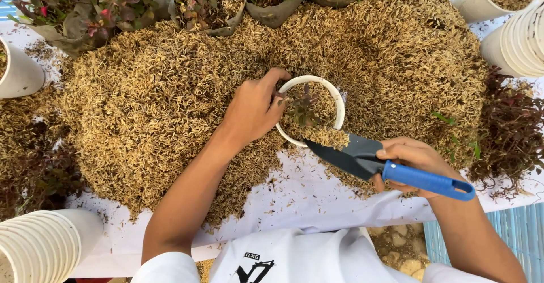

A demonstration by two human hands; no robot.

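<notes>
Blue-handled trowel (391,167) being held in the right hand (411,161), grip closed around the handle, dark blade pointing left and up toward a small white pot (339,102). Carrying a heap of pale husks on the blade tip, right at the near rim of the pot, touching or just over it. Sitting in the middle of a broad mound of tan husks (158,107) spread over the white-covered desk (306,198), the pot lying just left of and above the right hand's grip, close by but not gripped by it. Steadying that pot with the left hand (255,110), fingers curled over the left rim, thumb and fingertips pinching near a small reddish-green seedling (301,108) standing inside, husks already partly filling it. Lying beyond the mound along the far edge: grey grow bags with red and green plants (90,2). Resting at the right edge of the desk: a loose bunch of dark red cuttings (510,135), well apart from both hands. Standing at the near left corner: a stack of white cups (39,246) on its side; more white cups stacked at the far right (518,39), one of them holding husks. Showing at the bottom centre: a white shirt with dark print.
</notes>
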